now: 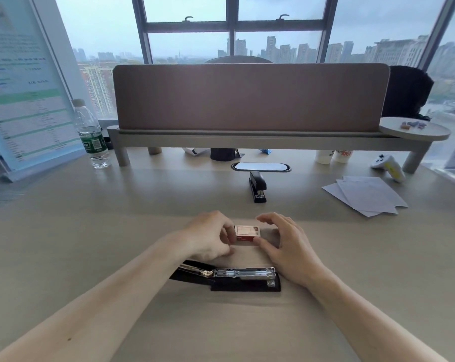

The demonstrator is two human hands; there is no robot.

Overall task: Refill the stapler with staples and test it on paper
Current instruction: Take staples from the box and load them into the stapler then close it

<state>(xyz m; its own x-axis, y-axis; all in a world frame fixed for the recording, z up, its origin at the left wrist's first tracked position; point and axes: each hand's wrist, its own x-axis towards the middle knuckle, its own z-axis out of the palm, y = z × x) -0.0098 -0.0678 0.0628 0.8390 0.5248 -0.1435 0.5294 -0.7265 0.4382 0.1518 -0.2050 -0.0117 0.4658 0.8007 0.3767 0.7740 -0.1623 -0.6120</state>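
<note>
A small red and white staple box [247, 233] lies on the desk between my two hands. My left hand [208, 237] pinches its left end with fingers and thumb. My right hand [289, 244] touches its right end with the thumb, the other fingers arched above it. Just in front of me a black stapler [236, 278] lies flat with its top swung open to the left, so the metal staple channel shows. A stack of white paper sheets [364, 194] rests at the right of the desk.
A second black stapler [257, 186] stands closed farther back at the middle. A water bottle [90, 134] and a slanted sign board [25, 82] are at the left. A raised shelf [260, 141] with a partition crosses the back; a white game controller [388, 164] lies at right.
</note>
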